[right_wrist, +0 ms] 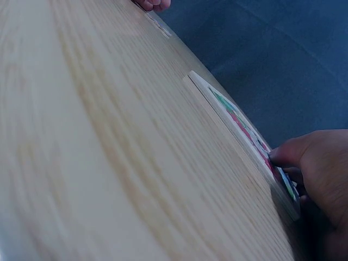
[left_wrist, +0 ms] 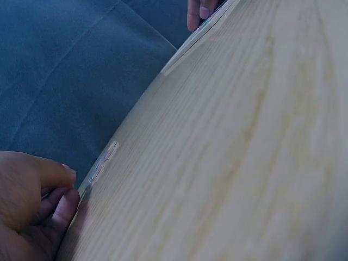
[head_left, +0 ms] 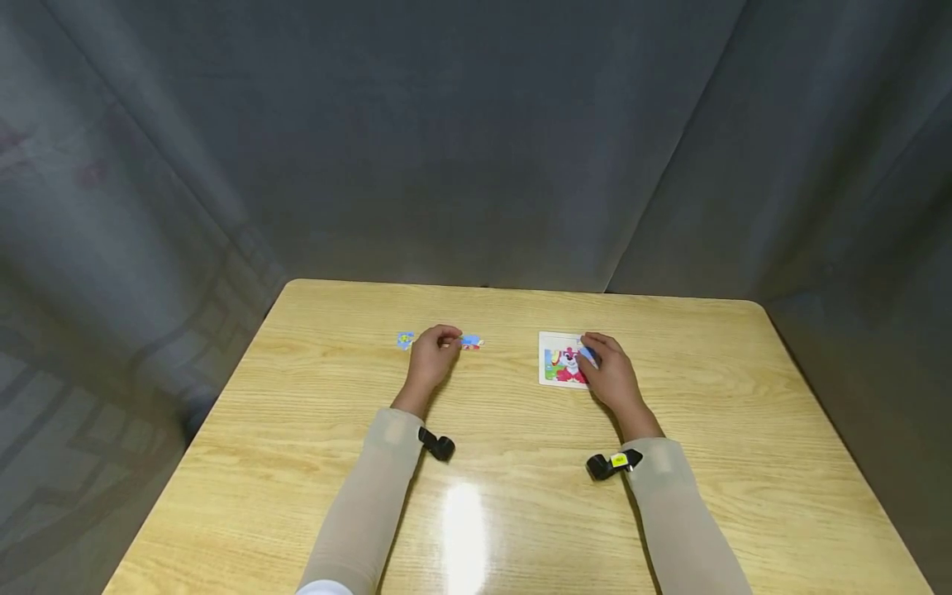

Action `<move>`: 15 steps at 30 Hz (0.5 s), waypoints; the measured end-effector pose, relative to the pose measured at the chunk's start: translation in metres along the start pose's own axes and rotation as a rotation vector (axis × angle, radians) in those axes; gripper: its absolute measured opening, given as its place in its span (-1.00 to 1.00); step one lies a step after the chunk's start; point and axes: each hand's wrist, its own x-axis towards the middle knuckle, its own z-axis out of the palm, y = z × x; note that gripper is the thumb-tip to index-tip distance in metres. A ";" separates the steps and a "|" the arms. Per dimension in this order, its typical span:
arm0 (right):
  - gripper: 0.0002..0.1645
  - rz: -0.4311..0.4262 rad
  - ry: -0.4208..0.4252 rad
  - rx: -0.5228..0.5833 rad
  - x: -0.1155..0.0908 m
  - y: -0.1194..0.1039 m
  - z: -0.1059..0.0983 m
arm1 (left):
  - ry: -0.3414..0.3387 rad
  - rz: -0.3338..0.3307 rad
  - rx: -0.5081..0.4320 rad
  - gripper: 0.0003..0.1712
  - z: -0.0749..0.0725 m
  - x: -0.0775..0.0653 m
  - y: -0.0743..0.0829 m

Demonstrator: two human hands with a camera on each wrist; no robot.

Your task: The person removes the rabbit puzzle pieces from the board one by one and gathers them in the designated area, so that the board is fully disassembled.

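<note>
A square jigsaw puzzle tray (head_left: 552,337) with a pale border lies flat on the table, right of the middle. Part of its picture, a white and red cartoon animal, is filled in. My right hand (head_left: 611,373) covers the tray's right side and pinches a blue puzzle piece (head_left: 587,355) over it. In the right wrist view the thumb (right_wrist: 288,153) comes down at the picture's surface. To the left, my left hand (head_left: 434,357) rests with loosely curled fingers, fingertips right beside a blue and red puzzle piece (head_left: 471,340). Nothing shows between its thumb and forefinger.
Another blue puzzle piece with a yellow-green spot (head_left: 404,339) lies just left of the left hand. The wooden table (head_left: 521,430) ends at a far edge close behind the pieces. A grey curtain (head_left: 476,149) hangs beyond that edge.
</note>
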 end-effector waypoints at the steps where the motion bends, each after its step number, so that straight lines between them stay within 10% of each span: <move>1: -0.49 0.001 0.000 0.000 0.000 0.000 0.000 | -0.001 0.001 0.001 -0.86 0.000 0.000 0.000; 15: -0.41 -0.039 0.009 0.075 0.003 0.010 -0.003 | -0.020 -0.008 -0.044 -0.79 0.001 0.002 0.000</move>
